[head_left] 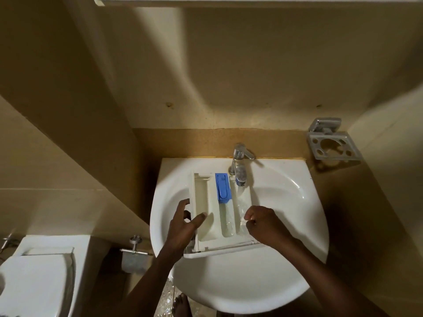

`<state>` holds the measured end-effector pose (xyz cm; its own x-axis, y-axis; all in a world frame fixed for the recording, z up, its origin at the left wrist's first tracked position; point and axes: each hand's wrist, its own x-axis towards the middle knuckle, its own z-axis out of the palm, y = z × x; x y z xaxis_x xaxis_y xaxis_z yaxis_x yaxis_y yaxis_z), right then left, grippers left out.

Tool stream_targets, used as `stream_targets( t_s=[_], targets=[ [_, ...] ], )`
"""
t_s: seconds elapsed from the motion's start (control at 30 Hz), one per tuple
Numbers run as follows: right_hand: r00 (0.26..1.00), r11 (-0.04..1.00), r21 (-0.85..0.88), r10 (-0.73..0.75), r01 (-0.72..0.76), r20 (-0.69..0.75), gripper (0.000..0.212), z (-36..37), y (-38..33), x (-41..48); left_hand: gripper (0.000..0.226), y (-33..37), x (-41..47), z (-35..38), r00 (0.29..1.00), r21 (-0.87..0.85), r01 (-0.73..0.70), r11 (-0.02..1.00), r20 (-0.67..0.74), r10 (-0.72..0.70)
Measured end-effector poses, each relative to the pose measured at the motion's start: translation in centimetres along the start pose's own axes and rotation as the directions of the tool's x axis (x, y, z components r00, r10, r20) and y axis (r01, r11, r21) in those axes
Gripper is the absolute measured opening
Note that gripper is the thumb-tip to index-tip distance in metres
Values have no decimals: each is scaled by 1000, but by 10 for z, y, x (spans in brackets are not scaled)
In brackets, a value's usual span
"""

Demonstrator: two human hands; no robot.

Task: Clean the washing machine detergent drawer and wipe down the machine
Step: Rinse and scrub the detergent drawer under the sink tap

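The white detergent drawer (203,202) lies across the white sink (286,202), its front panel toward me. A blue insert (222,187) sits in its middle compartment. Water runs from the chrome tap (239,165) into the drawer's right compartment. My left hand (183,223) grips the drawer's left wall, thumb inside the left compartment. My right hand (263,221) is at the right compartment under the stream, fingers curled against the drawer's inside; whether it holds anything I cannot tell.
A chrome toothbrush holder (333,145) is fixed to the wall at the right. A toilet (39,271) stands at the lower left, with a paper holder (135,250) beside it. A bare foot (182,305) rests on the wet floor below the sink.
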<state>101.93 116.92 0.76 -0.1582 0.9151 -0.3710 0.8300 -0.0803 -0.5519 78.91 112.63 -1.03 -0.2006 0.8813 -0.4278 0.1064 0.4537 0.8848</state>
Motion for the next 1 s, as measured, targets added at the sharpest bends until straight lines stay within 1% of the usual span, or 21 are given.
stream_targets(
  t_s=[0.1, 0.17, 0.23, 0.27, 0.3, 0.33, 0.37, 0.4, 0.43, 0.47, 0.5, 0.53, 0.57, 0.6, 0.63, 0.73, 0.8, 0.87, 0.9, 0.93, 1.0],
  targets=[
    [999, 998, -58, -26, 24, -33, 14, 15, 6, 0, 50, -4, -3, 1, 999, -30, -34, 999, -41, 33],
    [995, 986, -154, -79, 67, -69, 12, 25, 11, -6, 52, -5, -4, 1, 997, -31, -53, 998, -49, 51],
    [975, 959, -266, -149, 101, -166, 11, 29, 13, -14, 51, -5, -3, 3, 996, -25, -70, 997, -48, 69],
    [957, 952, -284, -182, 114, -226, 13, 29, 13, -15, 51, -6, -2, 5, 996, -17, -74, 997, -49, 73],
    [948, 955, -266, -200, 132, -248, 14, 25, 12, -17, 51, -8, -2, 7, 996, -14, -72, 997, -53, 71],
    [947, 955, -239, -231, 177, -222, 14, 21, 9, -16, 52, -10, -1, 9, 996, -17, -71, 997, -59, 70],
    [951, 947, -229, -264, 224, -162, 14, 18, 8, -12, 52, -11, 0, 11, 996, -24, -65, 998, -62, 64],
    [957, 939, -226, -283, 261, -69, 16, 18, 8, -7, 53, -12, 0, 13, 996, -30, -58, 998, -63, 56],
    [956, 916, -278, -289, 289, 42, 22, 20, 9, -2, 54, -13, -1, 16, 997, -36, -52, 998, -60, 50],
    [957, 908, -313, -240, 280, 161, 31, 22, 4, 0, 54, -14, 0, 19, 997, -37, -52, 998, -60, 50],
    [955, 905, -355, -144, 233, 260, 40, 27, -1, 0, 54, -15, 0, 21, 997, -35, -52, 998, -66, 50],
    [951, 881, -433, -60, 193, 303, 48, 33, -9, -6, 53, -16, 0, 22, 996, -40, -59, 997, -76, 55],
    [956, 843, -511, -12, 167, 294, 55, 38, -20, -20, 52, -17, 0, 23, 995, -49, -56, 997, -82, 52],
    [965, 826, -537, -28, 169, 261, 60, 43, -33, -36, 52, -18, -1, 25, 995, -62, -60, 996, -80, 55],
    [967, 836, -513, -81, 197, 240, 60, 47, -50, -50, 53, -18, -2, 26, 996, -78, -55, 995, -76, 49],
    [970, 925, -320, -146, 204, 194, 42, 45, -91, -67, 58, -20, -1, 29, 999, -137, -9, 991, -53, 1],
    [982, 977, -159, -122, 145, 145, 30, 36, -93, -52, 57, -22, 0, 31, 999, -160, 25, 987, -23, -29],
    [968, 998, -8, -57, 61, 244, 24, 24, -70, -36, 56, -23, 0, 33, 999, -159, 42, 986, -6, -43],
    [952, 999, 4, -38, 38, 303, 24, 15, -55, -30, 57, -22, 0, 32, 999, -158, 47, 986, 2, -47],
    [937, 999, -25, -23, 33, 347, 24, 5, -41, -26, 58, -21, 1, 31, 999, -156, 48, 987, 13, -47],
    [922, 985, -174, 54, 15, 384, 21, -13, -17, -17, 59, -20, 3, 31, 997, -163, 71, 984, 44, -65]
  ],
)
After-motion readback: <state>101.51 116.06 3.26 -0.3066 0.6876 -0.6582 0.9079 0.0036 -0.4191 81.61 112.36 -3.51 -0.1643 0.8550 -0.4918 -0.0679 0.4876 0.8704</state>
